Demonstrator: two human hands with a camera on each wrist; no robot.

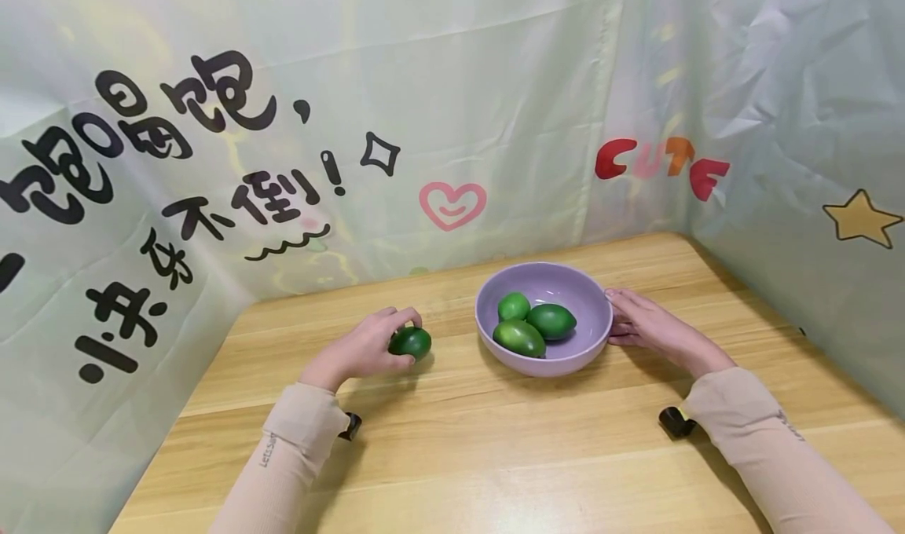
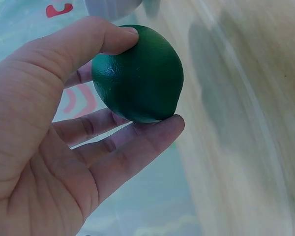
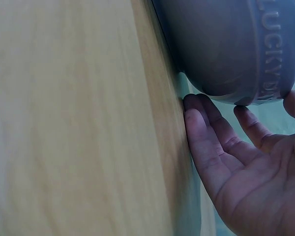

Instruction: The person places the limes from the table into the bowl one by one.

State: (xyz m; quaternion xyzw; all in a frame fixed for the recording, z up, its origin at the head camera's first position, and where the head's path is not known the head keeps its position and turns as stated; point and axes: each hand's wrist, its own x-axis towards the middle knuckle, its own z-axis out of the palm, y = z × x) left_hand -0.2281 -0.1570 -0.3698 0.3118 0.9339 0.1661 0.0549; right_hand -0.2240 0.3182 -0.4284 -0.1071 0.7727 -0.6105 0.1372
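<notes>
In the head view my left hand [image 1: 375, 344] holds a dark green lime [image 1: 412, 344] by its sides, left of the bowl. The left wrist view shows the thumb on one side of this lime [image 2: 140, 78] and the fingers around the other. A round lilac bowl [image 1: 544, 365] stands to the right, with three green limes inside: a small one [image 1: 514, 307], a dark one [image 1: 553, 321] and a lighter one [image 1: 519, 338]. My right hand [image 1: 654, 326] touches the bowl's right side with extended fingertips. Raised lettering runs along the bowl's outer wall [image 3: 226, 44] in the right wrist view.
Everything stands on a wood-grain table [image 1: 452, 455]. A pale printed curtain [image 1: 495, 110] hangs behind it and along both sides. Dark wrist devices sit under the left cuff [image 1: 350, 426] and the right cuff [image 1: 676, 422].
</notes>
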